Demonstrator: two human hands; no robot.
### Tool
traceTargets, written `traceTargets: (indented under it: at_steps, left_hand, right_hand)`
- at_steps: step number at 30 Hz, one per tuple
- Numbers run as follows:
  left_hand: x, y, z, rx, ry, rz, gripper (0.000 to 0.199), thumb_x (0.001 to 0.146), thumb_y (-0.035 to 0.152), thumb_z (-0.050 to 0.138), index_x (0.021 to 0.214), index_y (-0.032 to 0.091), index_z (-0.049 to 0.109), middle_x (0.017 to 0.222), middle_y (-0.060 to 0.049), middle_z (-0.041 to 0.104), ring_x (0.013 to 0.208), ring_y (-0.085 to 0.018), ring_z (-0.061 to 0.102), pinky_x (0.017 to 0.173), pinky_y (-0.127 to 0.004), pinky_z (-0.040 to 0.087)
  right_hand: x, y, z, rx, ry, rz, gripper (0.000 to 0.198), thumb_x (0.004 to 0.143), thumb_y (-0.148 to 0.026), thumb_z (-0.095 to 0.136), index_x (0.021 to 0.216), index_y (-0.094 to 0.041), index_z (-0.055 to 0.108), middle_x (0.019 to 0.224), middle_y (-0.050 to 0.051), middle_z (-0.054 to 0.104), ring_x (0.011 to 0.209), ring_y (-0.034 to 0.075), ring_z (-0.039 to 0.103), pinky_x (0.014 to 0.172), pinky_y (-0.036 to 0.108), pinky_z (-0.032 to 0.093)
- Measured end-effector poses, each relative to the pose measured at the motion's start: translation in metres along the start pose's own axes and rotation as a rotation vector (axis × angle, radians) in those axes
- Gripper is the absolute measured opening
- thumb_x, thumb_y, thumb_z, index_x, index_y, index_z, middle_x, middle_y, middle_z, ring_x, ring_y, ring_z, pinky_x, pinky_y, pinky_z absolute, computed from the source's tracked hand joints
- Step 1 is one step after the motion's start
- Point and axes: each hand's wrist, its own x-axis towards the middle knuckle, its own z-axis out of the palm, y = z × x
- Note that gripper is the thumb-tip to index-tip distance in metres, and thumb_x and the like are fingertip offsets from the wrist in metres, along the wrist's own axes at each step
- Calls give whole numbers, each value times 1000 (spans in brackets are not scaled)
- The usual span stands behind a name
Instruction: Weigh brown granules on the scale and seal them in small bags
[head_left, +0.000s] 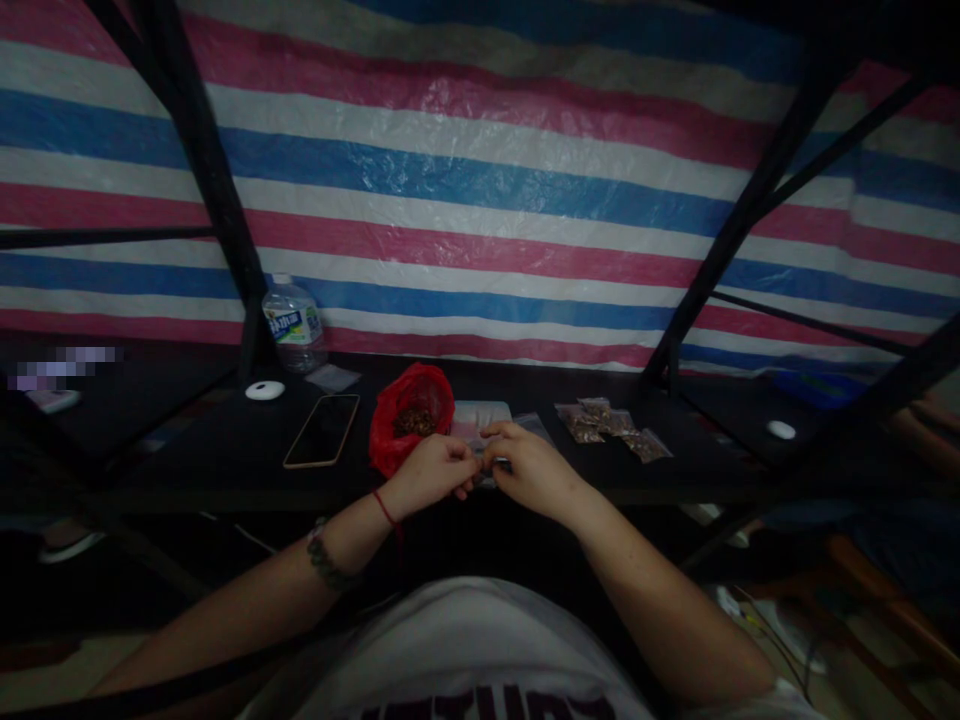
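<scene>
In the head view my left hand [435, 468] and my right hand [534, 468] meet at the table's front edge. The fingertips of both are pinched on a small clear plastic bag [487, 482], mostly hidden by the fingers. Just beyond my left hand an open red plastic bag [386, 425] holds brown, grainy bits [414, 421]. A pale shallow tray [491, 411] lies behind my hands, partly covered by them. Flat clear bags [534, 428] lie beside it. Right of my right hand are several small filled bags [616, 423] of brown bits.
A phone [322, 432], a white round device [265, 390], a plastic bottle [294, 325] and a flat clear packet [333, 377] are on the left. Dark metal frame posts [709, 235] slant at both sides. A striped sheet [480, 190] hangs behind. Another person's arm [930, 425] shows far right.
</scene>
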Motion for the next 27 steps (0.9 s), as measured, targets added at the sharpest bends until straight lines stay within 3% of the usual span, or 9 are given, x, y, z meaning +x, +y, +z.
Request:
traceTargets:
  at_steps: [3, 5, 10, 13, 14, 16, 19, 23, 27]
  left_hand:
    - [0, -6, 3, -18, -70, 45, 27, 74, 38, 61, 62, 15, 57, 54, 0, 61, 48, -11, 58, 49, -21, 45]
    - [-2, -7, 5, 15, -106, 86, 28, 76, 40, 60, 64, 15, 58, 57, 0, 62, 50, -12, 58, 51, -22, 46]
    - [-6, -2, -4, 348, -42, 355, 28, 83, 38, 54, 69, 16, 64, 61, -1, 61, 57, -12, 55, 53, -21, 40]
    - [-3, 1, -21, 415, 107, 528, 22, 80, 36, 60, 87, 16, 67, 84, -6, 66, 78, -16, 59, 71, -26, 45]
    - [0, 0, -27, 386, 106, 547, 29, 76, 36, 65, 98, 17, 66, 96, -8, 66, 86, -18, 59, 77, -29, 46]
    - [5, -4, -38, 264, -30, 489, 45, 71, 34, 71, 111, 17, 61, 109, -10, 64, 95, -20, 59, 83, -31, 46]
    - [12, -13, -47, 21, -244, 312, 44, 67, 30, 75, 107, 16, 62, 104, -7, 66, 94, -19, 62, 83, -31, 48]
    - [14, -19, -43, -303, -253, 124, 41, 63, 31, 78, 97, 15, 62, 92, -3, 66, 80, -15, 62, 73, -27, 50]
    - [10, -15, -37, -441, -238, 42, 41, 66, 29, 78, 100, 15, 59, 91, -4, 65, 76, -15, 63, 66, -27, 52]
  right_hand:
    - [1, 2, 1, -29, -76, 47, 19, 78, -8, 55, 78, -19, 70, 83, 6, 68, 80, 17, 62, 74, 27, 43]
    - [1, 2, 1, -40, -133, 64, 17, 79, -11, 56, 78, -19, 72, 76, 6, 70, 73, 17, 62, 67, 26, 41]
    - [0, 3, -3, -9, -187, 30, 17, 79, -13, 60, 87, -20, 73, 83, 6, 72, 73, 17, 63, 66, 25, 41]
    - [-1, 6, -10, 43, -175, -6, 23, 78, -18, 65, 99, -21, 71, 92, 6, 71, 83, 19, 64, 75, 27, 43]
    - [-1, 6, -14, 64, -177, -15, 26, 77, -20, 67, 103, -22, 70, 95, 6, 71, 86, 19, 64, 77, 27, 43]
    - [-2, 6, -21, 127, -174, -31, 31, 77, -24, 69, 107, -23, 69, 98, 5, 70, 89, 19, 63, 80, 28, 44]
    - [-2, 7, -28, 225, -130, -46, 33, 76, -30, 71, 108, -23, 69, 94, 4, 69, 87, 18, 63, 79, 28, 45]
    - [-1, 15, -29, 305, -22, -17, 33, 74, -31, 73, 104, -20, 70, 97, 6, 67, 87, 19, 62, 77, 29, 47]
    - [0, 22, -26, 369, 25, 1, 30, 78, -30, 67, 107, -20, 69, 101, 7, 66, 86, 18, 62, 72, 28, 49]
